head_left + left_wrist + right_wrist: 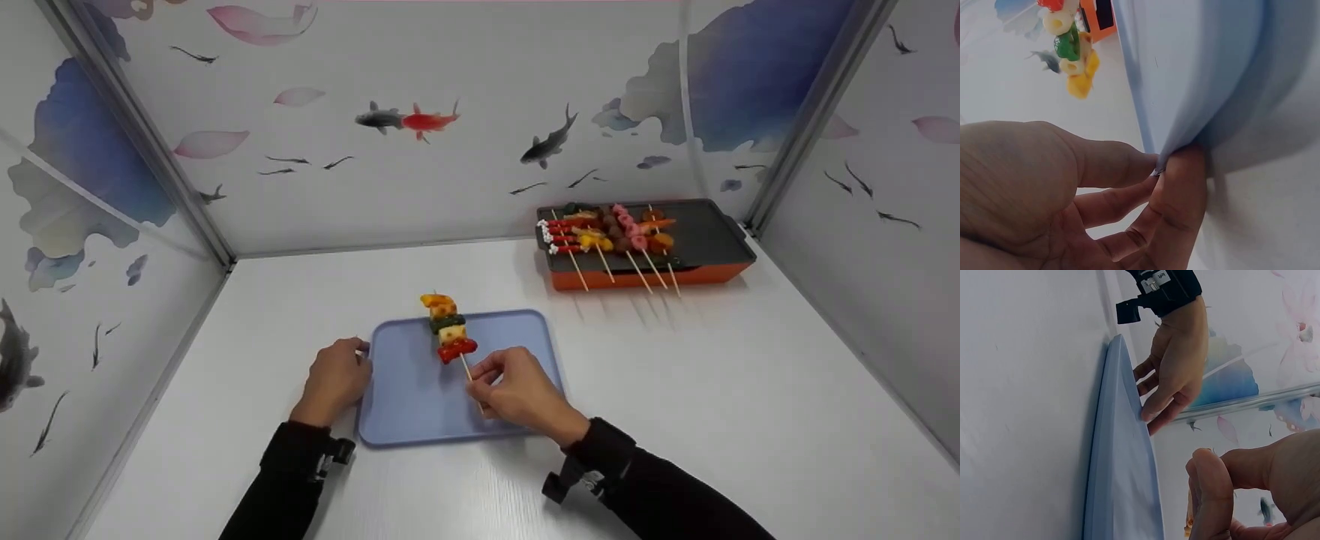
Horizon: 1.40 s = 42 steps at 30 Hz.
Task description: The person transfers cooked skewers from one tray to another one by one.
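A blue rectangular tray [405, 409] lies on the white table. My left hand [335, 381] pinches its left rim between thumb and fingers, which the left wrist view shows up close. My right hand [517, 391] pinches the bare stick of a skewer [452, 334] over the tray. Yellow, white, dark green and red pieces are threaded on this skewer, and its loaded end points away from me, overlapping the tray's far rim in the head view. In the right wrist view the right hand's fingers [1211, 489] hide most of the skewer.
At the back right stands an orange grill [637, 279] with a black top. Several loaded skewers [630, 232] lie across its left part, their sticks jutting over the front edge. Printed wall panels [480, 180] enclose the white table [720, 397] at the back and both sides.
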{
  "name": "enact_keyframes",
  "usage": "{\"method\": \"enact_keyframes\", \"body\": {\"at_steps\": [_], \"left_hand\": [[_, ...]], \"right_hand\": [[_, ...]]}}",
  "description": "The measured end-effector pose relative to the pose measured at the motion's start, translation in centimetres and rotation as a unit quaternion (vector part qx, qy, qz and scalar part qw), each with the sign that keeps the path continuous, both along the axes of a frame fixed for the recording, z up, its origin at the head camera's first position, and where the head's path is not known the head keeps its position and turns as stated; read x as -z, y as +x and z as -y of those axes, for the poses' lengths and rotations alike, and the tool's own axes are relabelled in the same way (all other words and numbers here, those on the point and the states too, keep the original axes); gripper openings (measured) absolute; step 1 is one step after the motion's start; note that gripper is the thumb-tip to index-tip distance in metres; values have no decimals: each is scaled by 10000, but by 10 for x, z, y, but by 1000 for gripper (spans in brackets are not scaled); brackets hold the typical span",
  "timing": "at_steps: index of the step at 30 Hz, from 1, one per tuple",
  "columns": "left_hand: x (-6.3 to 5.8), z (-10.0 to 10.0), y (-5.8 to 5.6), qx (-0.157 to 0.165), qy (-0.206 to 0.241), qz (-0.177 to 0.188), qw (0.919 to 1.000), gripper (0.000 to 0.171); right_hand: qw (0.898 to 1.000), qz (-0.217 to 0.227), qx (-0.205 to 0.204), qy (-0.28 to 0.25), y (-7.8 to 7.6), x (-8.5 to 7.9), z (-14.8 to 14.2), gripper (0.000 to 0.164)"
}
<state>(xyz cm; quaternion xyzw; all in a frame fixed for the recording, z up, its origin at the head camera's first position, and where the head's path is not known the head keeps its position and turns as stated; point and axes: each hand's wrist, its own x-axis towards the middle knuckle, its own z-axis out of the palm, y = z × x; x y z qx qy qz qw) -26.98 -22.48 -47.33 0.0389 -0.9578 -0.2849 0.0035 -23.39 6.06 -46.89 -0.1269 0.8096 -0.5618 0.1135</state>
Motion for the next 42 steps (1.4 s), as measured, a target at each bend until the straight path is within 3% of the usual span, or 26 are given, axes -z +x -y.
{"method": "enact_keyframes", "body": {"at_steps": [18, 29, 42], "left_hand": [[0, 1, -3, -113, 4, 539, 9985, 36], [1, 2, -3, 36, 2, 337, 9994, 35], [-1, 2, -6, -48, 33, 694, 9976, 37]], "right_hand": [[9985, -36, -498, 218, 10, 12, 46, 7], [9967, 582, -566, -4, 21, 14, 67, 8], [9966, 503, -647, 42, 28, 15, 88, 12]]}}
